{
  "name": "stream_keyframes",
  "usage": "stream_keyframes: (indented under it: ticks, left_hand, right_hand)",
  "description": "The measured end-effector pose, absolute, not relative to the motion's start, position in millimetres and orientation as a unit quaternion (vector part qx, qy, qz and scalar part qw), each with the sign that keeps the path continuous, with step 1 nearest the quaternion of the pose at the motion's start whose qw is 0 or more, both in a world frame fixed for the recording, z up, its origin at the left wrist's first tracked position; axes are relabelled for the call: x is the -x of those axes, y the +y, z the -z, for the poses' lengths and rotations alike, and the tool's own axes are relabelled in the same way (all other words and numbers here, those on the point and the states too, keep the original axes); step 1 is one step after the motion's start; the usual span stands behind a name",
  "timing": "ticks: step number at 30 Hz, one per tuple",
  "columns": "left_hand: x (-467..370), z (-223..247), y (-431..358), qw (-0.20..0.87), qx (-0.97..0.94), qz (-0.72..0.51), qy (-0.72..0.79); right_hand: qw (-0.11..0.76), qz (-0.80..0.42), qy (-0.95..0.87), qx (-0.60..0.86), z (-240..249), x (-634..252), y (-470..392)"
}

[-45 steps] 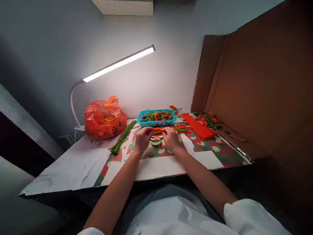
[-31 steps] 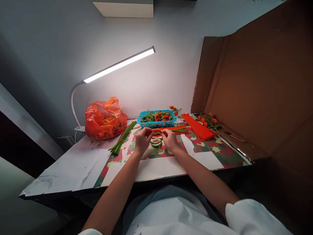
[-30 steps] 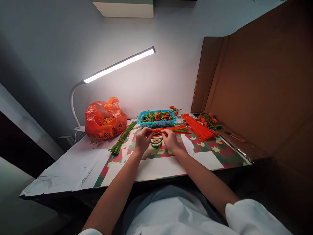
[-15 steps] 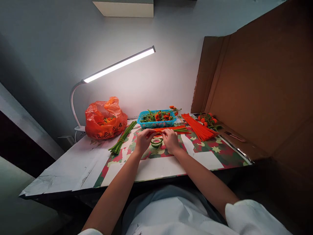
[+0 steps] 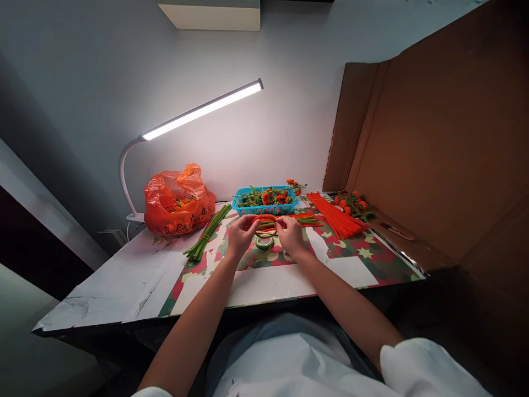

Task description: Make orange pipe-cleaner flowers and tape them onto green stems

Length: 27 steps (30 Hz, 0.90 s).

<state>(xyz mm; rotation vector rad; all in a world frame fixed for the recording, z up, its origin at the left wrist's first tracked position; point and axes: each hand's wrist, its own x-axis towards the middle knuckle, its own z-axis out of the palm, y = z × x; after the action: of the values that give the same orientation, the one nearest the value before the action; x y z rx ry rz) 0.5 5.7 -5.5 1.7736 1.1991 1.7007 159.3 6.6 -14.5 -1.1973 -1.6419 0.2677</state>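
Between my hands is a short, curved orange piece (image 5: pixel 265 217), like a coiled pipe cleaner. My left hand (image 5: pixel 242 234) pinches its left end, and my right hand (image 5: pixel 290 234) pinches its right end. Just below the piece, a roll of green tape (image 5: pixel 264 241) lies on the table. Green and orange stems (image 5: pixel 309 220) lie behind my right hand. A blue basket (image 5: pixel 243 211) behind my hands holds orange flowers and green leaves. To the left lies a bundle of green stems (image 5: pixel 209 234) with a band round it.
An orange plastic bag (image 5: pixel 179 207) stands at the back left beside a lit lamp (image 5: pixel 202 110). A fan of orange pipe cleaners (image 5: pixel 336 215) lies at the right, near orange flowers (image 5: pixel 349 204) and a cutter (image 5: pixel 397 231). Tall cardboard (image 5: pixel 446 127) borders the right side.
My hands have moved slightly apart. The orange piece between them now shows at greater length and bows upward.
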Motion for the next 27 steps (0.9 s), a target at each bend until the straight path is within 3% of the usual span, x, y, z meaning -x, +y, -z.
stream_keyframes:
  ticks: [4,10,15,27]
  left_hand:
    - [3.2,7.0,11.0,0.256,-0.624,-0.617,0.405]
    - [4.5,-0.6,3.7,0.189,-0.678,-0.588,0.4]
    - [4.2,-2.2,-0.1,0.165,-0.715,-0.556,0.39]
    - [5.2,-3.7,1.8,0.095,-0.751,-0.515,0.403]
  right_hand:
    - [0.524,-0.056,-0.692,0.493,9.6,-162.0,2.0]
    - [0.519,0.018,-0.725,0.452,1.9,-165.6,-5.3]
    - [0.476,-0.013,-0.774,0.417,3.1,-163.6,-5.8]
    - [0.515,-0.049,-0.758,0.397,3.9,-163.7,-5.0]
